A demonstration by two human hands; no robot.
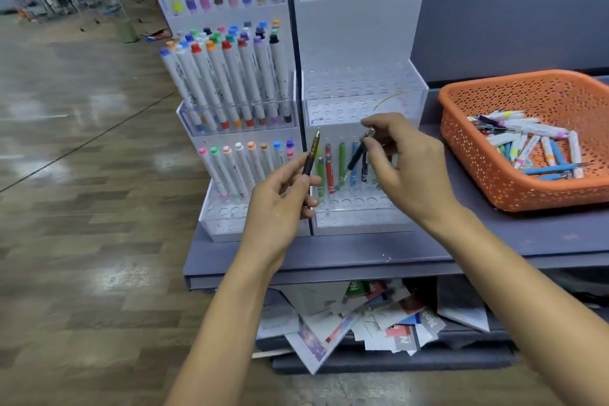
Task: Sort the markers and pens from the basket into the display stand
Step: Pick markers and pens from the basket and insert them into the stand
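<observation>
My left hand (283, 204) grips a black and gold pen (312, 154), tip pointing up, in front of the seam between the two stands. My right hand (405, 161) pinches the top of a dark pen (355, 158) that slants down toward the holes of the right display stand (359, 102). Several coloured pens (341, 163) stand in that stand's lowest tier. The left display stand (214, 208) holds several rows of white markers with coloured caps. An orange basket (494, 181) on the right holds several loose markers and pens (534, 145).
Both stands and the basket sit on a dark grey shelf (362, 250). Crumpled papers and leaflets (369, 320) fill the lower shelf beneath. Wood-pattern floor (82, 208) stretches to the left. A dark wall panel (510, 10) rises behind the basket.
</observation>
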